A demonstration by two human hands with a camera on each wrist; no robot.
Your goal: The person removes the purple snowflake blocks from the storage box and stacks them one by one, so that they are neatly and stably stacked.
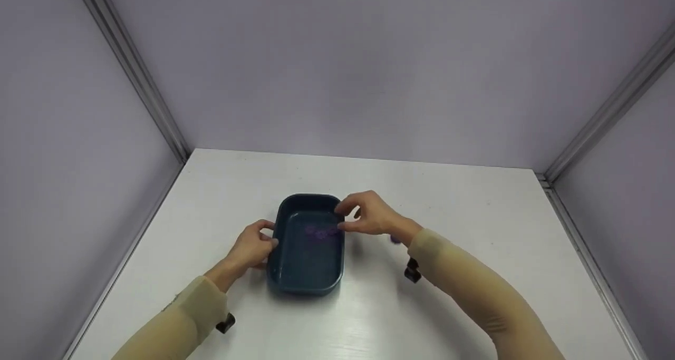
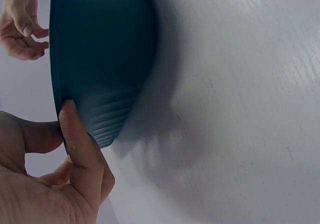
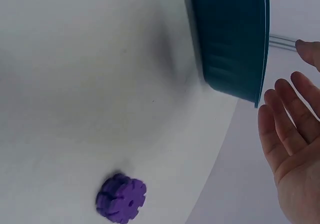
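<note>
White worktop (image 1: 448, 202) stands between plain lilac walls. On it lies a dark blue tray (image 1: 308, 273); the left hand (image 1: 253, 248) pinches its left rim, the right hand (image 1: 369, 215) hovers open by the right rim. Only the right wrist view shows clearly a purple toothed piece (image 3: 121, 198) lying beside the tray.

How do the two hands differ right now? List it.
The left hand touches the blue tray at its left rim, thumb on the edge; the right hand hovers apart from the tray's right rim, fingers relaxed and holding nothing. The left sits nearer the person, the right farther back. Both wear tan sleeves.
</note>
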